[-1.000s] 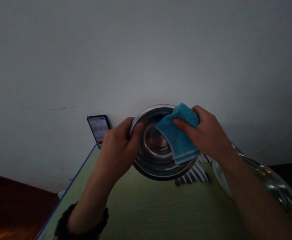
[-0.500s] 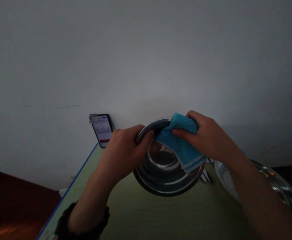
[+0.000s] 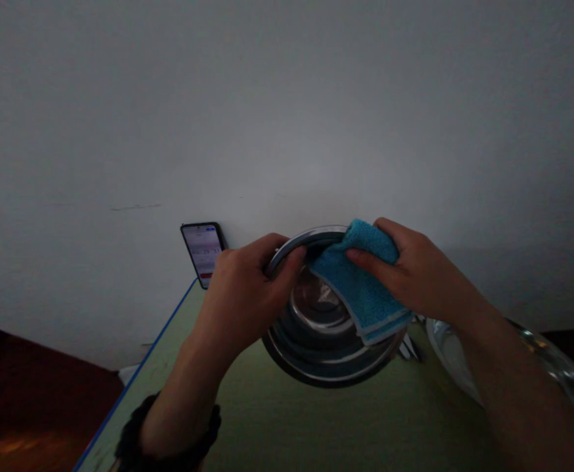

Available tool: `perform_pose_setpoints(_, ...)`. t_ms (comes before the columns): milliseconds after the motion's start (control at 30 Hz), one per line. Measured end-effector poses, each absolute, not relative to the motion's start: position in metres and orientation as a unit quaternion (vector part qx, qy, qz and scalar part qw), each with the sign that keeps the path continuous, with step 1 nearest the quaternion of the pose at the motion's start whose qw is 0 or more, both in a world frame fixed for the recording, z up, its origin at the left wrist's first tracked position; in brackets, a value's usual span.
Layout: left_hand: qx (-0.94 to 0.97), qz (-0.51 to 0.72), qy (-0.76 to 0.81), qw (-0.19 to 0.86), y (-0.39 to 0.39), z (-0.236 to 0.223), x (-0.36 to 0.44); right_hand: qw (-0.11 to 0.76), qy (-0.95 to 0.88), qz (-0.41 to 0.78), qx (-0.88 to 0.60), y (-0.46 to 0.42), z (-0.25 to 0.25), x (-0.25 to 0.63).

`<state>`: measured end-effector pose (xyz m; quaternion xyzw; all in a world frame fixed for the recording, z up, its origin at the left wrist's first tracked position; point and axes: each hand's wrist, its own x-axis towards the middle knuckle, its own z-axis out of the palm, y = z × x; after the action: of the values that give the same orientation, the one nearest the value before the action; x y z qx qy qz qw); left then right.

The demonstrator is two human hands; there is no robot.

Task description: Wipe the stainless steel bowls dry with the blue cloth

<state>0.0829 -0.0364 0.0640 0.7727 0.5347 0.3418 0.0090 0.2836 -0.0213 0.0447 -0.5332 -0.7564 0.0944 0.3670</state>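
My left hand point(image 3: 247, 295) grips the left rim of a shiny steel bowl point(image 3: 323, 351), which is tilted up toward me above the table. My right hand point(image 3: 417, 272) is closed on a folded blue cloth point(image 3: 360, 285) and presses it against the bowl's upper right inner wall. The cloth drapes over the rim and hides part of the bowl's inside. A dark band circles my left wrist.
A green table point(image 3: 277, 419) with a blue edge runs below the bowl. A phone point(image 3: 203, 252) with a lit screen leans against the white wall at the table's far left corner. A large glass bowl point(image 3: 552, 373) sits at the right, and striped cutlery handles point(image 3: 407, 347) show behind the steel bowl.
The steel bowl has dropped lower and tilted further. My left thumb has moved up along the rim, and the cloth has shifted to the bowl's upper right rim.
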Motion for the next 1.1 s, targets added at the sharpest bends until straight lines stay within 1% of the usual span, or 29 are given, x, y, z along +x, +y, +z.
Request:
perform_pose_setpoints(733,0.775,0.342,0.531,-0.005,-0.038,0.063,0.084,0.367,-0.758,0.056,-0.537,-0.031,0.055,0.282)
perform_pose_setpoints(1100,0.776,0.356,0.521,0.012,-0.039,0.064,0.084,0.377,-0.756,0.051,-0.532,-0.032,0.055,0.282)
